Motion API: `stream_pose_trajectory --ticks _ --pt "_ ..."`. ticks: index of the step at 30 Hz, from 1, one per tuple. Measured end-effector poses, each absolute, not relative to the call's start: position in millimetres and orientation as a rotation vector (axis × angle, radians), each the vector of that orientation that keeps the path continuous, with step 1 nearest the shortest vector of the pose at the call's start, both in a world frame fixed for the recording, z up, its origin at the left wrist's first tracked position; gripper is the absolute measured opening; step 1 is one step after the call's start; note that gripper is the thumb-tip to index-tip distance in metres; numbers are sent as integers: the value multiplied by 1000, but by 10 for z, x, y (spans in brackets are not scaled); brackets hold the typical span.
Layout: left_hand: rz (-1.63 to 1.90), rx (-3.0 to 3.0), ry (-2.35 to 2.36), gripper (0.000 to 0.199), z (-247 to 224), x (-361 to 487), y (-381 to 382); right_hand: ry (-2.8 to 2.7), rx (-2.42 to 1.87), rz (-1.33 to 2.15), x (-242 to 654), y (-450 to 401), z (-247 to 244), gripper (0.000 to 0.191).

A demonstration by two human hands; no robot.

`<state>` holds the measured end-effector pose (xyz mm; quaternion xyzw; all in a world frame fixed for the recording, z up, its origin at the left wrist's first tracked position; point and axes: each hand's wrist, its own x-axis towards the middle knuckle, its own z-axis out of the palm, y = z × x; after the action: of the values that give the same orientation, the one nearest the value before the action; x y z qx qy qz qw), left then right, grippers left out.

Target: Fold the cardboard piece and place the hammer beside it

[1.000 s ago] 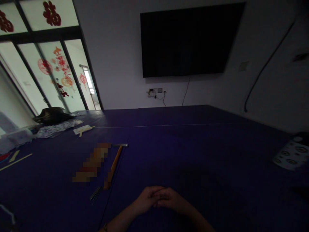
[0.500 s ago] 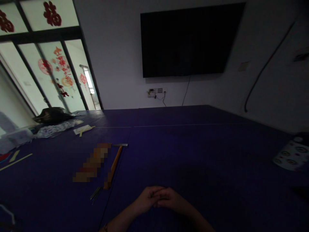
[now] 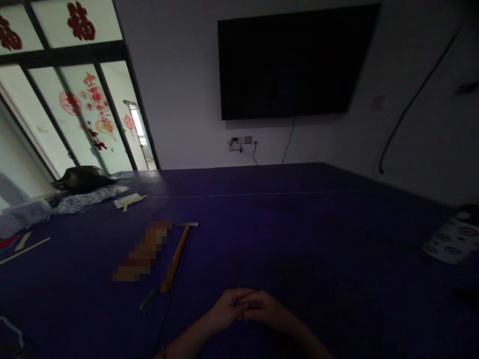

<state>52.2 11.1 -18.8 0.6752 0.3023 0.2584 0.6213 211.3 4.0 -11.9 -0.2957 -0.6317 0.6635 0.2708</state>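
At the near edge of the purple tabletop [image 3: 284,234], my left hand [image 3: 228,310] and my right hand [image 3: 264,306] rest clasped, the fingers closed and laid over one another. No object shows in either hand. To their left lies a hammer [image 3: 178,252] with a wooden handle and a metal head. By the handle's end is a small bundle of thin metal rods, perhaps nails [image 3: 148,300]. Beside the hammer, a blurred-out orange-brown oblong thing [image 3: 144,252] lies flat; its kind cannot be made out.
Farther left are a white packet with pale strips [image 3: 128,200], a patterned plastic sheet [image 3: 90,198], a dark bag [image 3: 82,178] and a long pale strip [image 3: 26,250]. A white patterned container [image 3: 451,239] stands at the right edge. A television [image 3: 295,65] hangs on the far wall.
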Motion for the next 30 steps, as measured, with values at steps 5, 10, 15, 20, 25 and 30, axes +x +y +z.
stream_pose_trajectory --ticks 5,10,15,20,25,30 --pt "599 1541 697 52 -172 529 104 -1718 -798 1771 2119 45 -122 20" --pt "630 1530 693 48 -133 545 92 -1740 -810 1757 2118 47 -123 20" --pt "622 1538 699 48 -118 536 79 -1716 -801 1763 2112 35 -106 19" --pt "612 1550 725 50 -91 540 68 -1708 -795 1772 2117 31 -89 18" --pt "656 1532 689 51 -31 558 59 -1741 -817 1749 2107 20 -66 21" --pt "601 1515 727 46 -62 547 74 -1736 -788 1751 2103 37 -107 20"
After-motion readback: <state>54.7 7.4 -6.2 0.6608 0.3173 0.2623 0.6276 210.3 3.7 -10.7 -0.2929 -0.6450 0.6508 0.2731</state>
